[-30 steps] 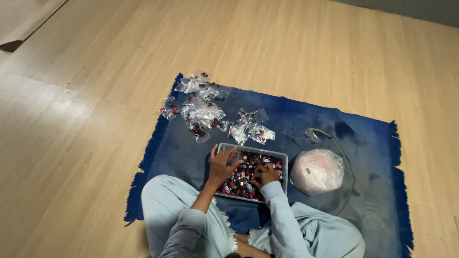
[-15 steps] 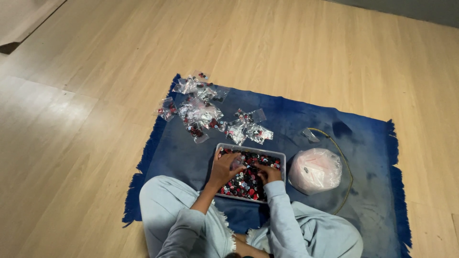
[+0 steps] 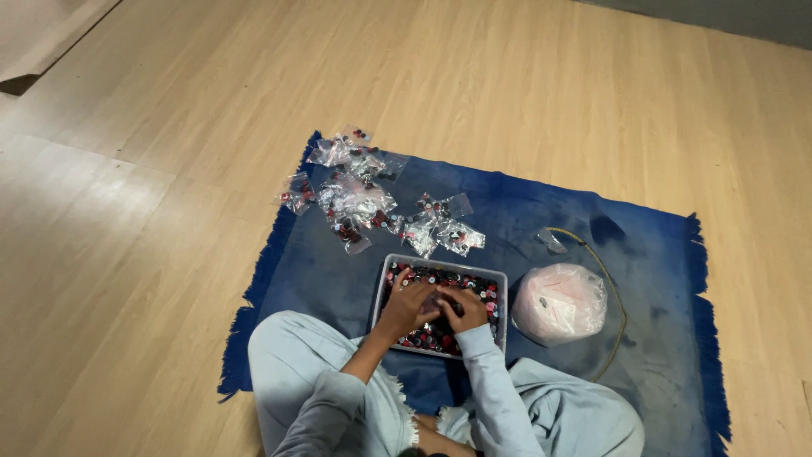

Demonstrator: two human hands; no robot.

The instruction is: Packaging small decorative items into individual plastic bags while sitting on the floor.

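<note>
I sit cross-legged on a blue rug (image 3: 524, 211). A clear rectangular tray (image 3: 502, 286) in front of my knees is full of small red, black and white pieces. My left hand (image 3: 408, 303) and my right hand (image 3: 463, 308) both reach into the tray and meet over its middle, fingers curled among the pieces. Whether either hand grips anything is hidden by the fingers and the small size. Several small clear bags (image 3: 359, 199) filled with the same pieces lie spread on the rug beyond the tray.
A round, pale pink bundle of plastic (image 3: 560, 303) lies right of the tray, with a thin yellowish cord (image 3: 611, 279) curving around it. A single small clear bag (image 3: 551, 241) sits behind it. Wooden floor (image 3: 152, 169) surrounds the rug.
Both hands have drawn together toward the middle of the tray. The view has shifted slightly; the bags and bundle stay where they were.
</note>
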